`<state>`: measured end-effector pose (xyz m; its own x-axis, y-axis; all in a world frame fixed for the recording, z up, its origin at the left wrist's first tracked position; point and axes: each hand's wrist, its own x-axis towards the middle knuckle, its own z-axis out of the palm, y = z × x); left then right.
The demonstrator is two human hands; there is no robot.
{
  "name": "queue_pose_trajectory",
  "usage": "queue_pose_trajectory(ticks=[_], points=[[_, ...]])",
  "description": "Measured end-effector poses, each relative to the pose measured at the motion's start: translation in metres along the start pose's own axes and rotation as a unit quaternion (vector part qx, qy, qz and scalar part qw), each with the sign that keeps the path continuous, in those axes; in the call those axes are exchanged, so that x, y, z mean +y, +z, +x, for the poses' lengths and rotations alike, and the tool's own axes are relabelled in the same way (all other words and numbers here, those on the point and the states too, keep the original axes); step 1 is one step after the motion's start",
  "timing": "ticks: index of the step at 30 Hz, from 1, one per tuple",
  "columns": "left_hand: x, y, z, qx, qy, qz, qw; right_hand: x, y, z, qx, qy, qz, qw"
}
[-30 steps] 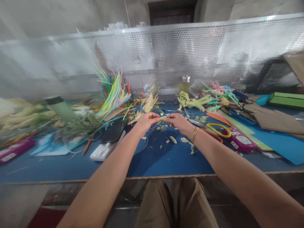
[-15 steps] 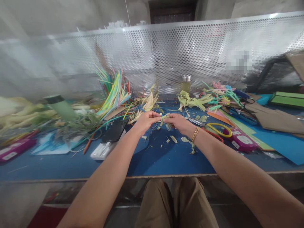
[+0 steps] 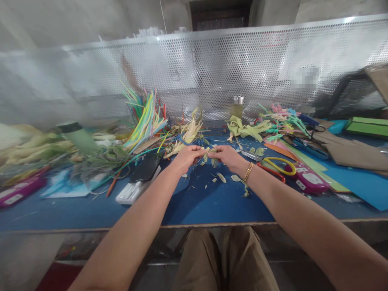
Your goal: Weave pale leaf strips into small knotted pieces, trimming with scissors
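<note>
Over the middle of the blue table (image 3: 209,206), my left hand (image 3: 189,157) and my right hand (image 3: 226,157) meet fingertip to fingertip. Both pinch a small piece of pale green corn husk (image 3: 207,153), mostly covered by the fingers. Beneath and around them lie husk scraps (image 3: 221,178). Scissors (image 3: 279,165) with yellow and red handles rest beside my right wrist, blades toward the hand. Behind my left hand is a heap of dried husk strips (image 3: 189,131). Larger pale green husks (image 3: 250,128) lie behind my right hand.
Colourful pipe cleaners (image 3: 147,121) stand at back left, near a green bottle (image 3: 79,137). A black phone (image 3: 145,167) lies by my left forearm. To the right are a magenta box (image 3: 309,178), coloured paper (image 3: 354,186) and brown cardboard (image 3: 354,149). A perforated metal panel (image 3: 224,68) closes the back.
My hands have stayed almost in place, the left a little lower. The husk piece between the fingertips has shifted slightly and shows less.
</note>
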<state>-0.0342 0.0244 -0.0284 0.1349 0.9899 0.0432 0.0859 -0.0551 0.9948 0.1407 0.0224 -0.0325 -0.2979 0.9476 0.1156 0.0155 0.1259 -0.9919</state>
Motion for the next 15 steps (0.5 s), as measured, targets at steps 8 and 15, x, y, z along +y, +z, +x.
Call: queue_pose_trajectory(ticks=[8, 15], points=[[0.0048, -0.0006, 0.0005, 0.020, -0.016, -0.102, 0.994, 0.0030, -0.0033, 0.0037, -0.011, -0.008, -0.007, 1.000], [0.0042, -0.0059, 0.0017, 0.022, 0.025, -0.050, 0.998, 0.0036, -0.0012, 0.0025, -0.012, 0.002, 0.015, 1.000]])
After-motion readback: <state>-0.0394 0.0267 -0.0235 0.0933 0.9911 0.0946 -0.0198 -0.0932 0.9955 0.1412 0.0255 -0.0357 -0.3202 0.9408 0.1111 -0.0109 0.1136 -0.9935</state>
